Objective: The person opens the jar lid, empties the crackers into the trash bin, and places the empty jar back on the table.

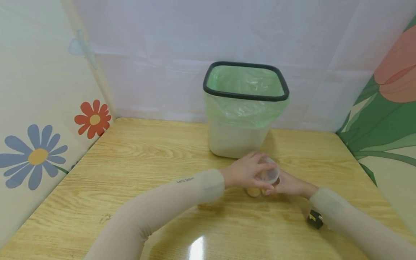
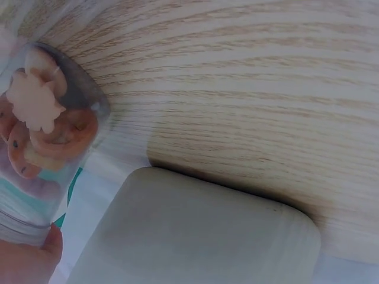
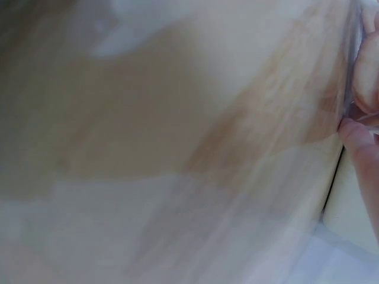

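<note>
In front of the bin, both hands are around a clear plastic jar (image 1: 253, 192) with a pale translucent round top (image 1: 271, 175). My left hand (image 1: 246, 170) grips the jar's top from the left, fingers and thumb curved around its rim. From the right, my right hand (image 1: 291, 184) holds the jar's body, its fingers partly hidden behind the jar. Brown and pale pieces (image 2: 59, 133), some ring-like and one flower-shaped, show through the jar wall in the left wrist view; their kind is unclear. Blurred clear plastic fills much of the right wrist view, with fingers (image 3: 362, 154) at its right edge.
A whitish bin (image 1: 237, 139) with a black rim and green liner stands just behind the hands. On the wooden table (image 1: 146, 144), a small black object with a yellow mark (image 1: 314, 219) lies beside the right sleeve. Flower-patterned panels flank both sides.
</note>
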A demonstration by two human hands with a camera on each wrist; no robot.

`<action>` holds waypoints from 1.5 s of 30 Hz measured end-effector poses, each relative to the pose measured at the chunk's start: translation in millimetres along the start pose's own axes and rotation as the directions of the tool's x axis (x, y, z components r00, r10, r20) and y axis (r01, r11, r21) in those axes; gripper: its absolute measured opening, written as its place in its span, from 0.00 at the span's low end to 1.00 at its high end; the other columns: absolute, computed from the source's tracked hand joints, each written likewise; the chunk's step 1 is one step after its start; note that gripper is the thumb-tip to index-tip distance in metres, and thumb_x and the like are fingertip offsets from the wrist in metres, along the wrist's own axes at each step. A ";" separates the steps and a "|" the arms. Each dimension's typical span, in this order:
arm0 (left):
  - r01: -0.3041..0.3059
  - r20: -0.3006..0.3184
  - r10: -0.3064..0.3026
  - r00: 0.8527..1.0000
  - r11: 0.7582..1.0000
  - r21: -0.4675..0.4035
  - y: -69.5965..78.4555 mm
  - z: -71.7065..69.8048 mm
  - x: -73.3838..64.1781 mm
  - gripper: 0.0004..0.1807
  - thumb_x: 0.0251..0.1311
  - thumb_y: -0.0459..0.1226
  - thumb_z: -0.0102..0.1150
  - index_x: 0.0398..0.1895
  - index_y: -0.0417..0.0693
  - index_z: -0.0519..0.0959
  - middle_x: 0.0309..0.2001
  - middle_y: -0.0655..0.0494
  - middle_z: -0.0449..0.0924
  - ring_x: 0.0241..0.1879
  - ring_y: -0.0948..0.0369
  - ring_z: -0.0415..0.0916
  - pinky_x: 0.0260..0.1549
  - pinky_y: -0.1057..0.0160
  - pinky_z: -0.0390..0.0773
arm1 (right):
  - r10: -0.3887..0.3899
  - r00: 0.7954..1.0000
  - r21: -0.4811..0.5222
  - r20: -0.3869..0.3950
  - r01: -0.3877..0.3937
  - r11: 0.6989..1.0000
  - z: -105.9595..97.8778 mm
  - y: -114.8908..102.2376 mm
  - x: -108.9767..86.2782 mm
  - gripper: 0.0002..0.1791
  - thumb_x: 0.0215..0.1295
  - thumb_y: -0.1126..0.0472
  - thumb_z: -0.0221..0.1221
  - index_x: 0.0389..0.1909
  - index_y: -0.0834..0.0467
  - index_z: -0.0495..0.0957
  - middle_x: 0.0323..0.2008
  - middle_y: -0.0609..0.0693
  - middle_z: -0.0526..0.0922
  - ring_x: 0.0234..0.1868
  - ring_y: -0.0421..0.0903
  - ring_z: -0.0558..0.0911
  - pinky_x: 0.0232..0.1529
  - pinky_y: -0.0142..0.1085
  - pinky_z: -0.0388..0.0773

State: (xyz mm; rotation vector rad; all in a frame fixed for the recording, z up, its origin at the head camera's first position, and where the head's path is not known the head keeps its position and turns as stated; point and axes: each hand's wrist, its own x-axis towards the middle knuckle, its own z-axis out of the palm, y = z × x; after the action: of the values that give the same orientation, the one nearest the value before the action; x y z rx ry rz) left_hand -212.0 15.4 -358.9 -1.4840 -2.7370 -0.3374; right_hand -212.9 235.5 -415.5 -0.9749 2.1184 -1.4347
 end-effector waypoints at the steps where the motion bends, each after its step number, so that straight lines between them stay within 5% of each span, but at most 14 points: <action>1: 0.002 -0.005 -0.002 1.000 1.000 0.007 0.4 0.4 -0.2 0.40 0.59 0.62 0.57 0.72 0.58 0.65 0.72 0.44 0.57 0.71 0.50 0.53 0.70 0.58 0.52 | -0.002 1.000 -0.005 -0.001 0.002 1.000 -0.1 0.5 -0.1 0.51 0.54 0.68 0.68 0.70 0.75 0.43 0.61 0.74 0.63 0.58 0.47 0.72 0.56 0.33 0.71; 18: 0.075 -0.024 -0.073 0.997 0.995 0.065 9.6 2.3 -1.8 0.39 0.61 0.64 0.53 0.73 0.60 0.63 0.71 0.44 0.56 0.70 0.50 0.54 0.69 0.57 0.54 | 0.005 1.000 -0.029 0.004 -0.005 1.000 -1.3 0.4 0.5 0.53 0.56 0.68 0.68 0.71 0.74 0.39 0.61 0.73 0.61 0.58 0.51 0.71 0.54 0.34 0.73; 28: 0.108 -0.061 -0.102 0.993 0.989 0.102 14.3 2.5 -1.9 0.39 0.61 0.63 0.54 0.72 0.59 0.64 0.70 0.45 0.60 0.68 0.50 0.57 0.68 0.57 0.57 | -0.019 1.000 -0.024 0.007 0.020 1.000 -1.7 2.5 -0.2 0.51 0.55 0.69 0.67 0.70 0.75 0.42 0.60 0.72 0.63 0.56 0.41 0.72 0.54 0.34 0.73; 38: 0.119 -0.097 -0.108 0.989 0.987 0.113 16.1 6.0 -1.7 0.40 0.61 0.64 0.53 0.72 0.57 0.65 0.68 0.43 0.61 0.68 0.50 0.58 0.68 0.55 0.56 | 0.024 1.000 -0.040 0.017 -0.024 0.999 -2.0 0.7 0.3 0.51 0.57 0.67 0.67 0.71 0.72 0.42 0.63 0.71 0.60 0.58 0.50 0.70 0.54 0.36 0.72; 45: 0.130 -0.139 -0.112 0.984 0.983 0.127 19.6 7.4 -2.1 0.40 0.60 0.65 0.53 0.72 0.57 0.66 0.67 0.42 0.62 0.67 0.49 0.60 0.67 0.55 0.59 | -0.002 1.000 -0.049 0.001 0.003 0.999 -1.0 0.1 -0.1 0.51 0.55 0.67 0.67 0.71 0.73 0.43 0.61 0.70 0.63 0.55 0.40 0.72 0.54 0.35 0.73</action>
State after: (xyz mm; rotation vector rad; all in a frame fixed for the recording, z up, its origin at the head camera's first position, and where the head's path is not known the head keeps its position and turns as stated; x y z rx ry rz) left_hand -193.9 25.5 -362.7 -1.2207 -2.6919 -0.2361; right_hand -213.5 236.3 -415.2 -0.9963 2.1624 -1.3894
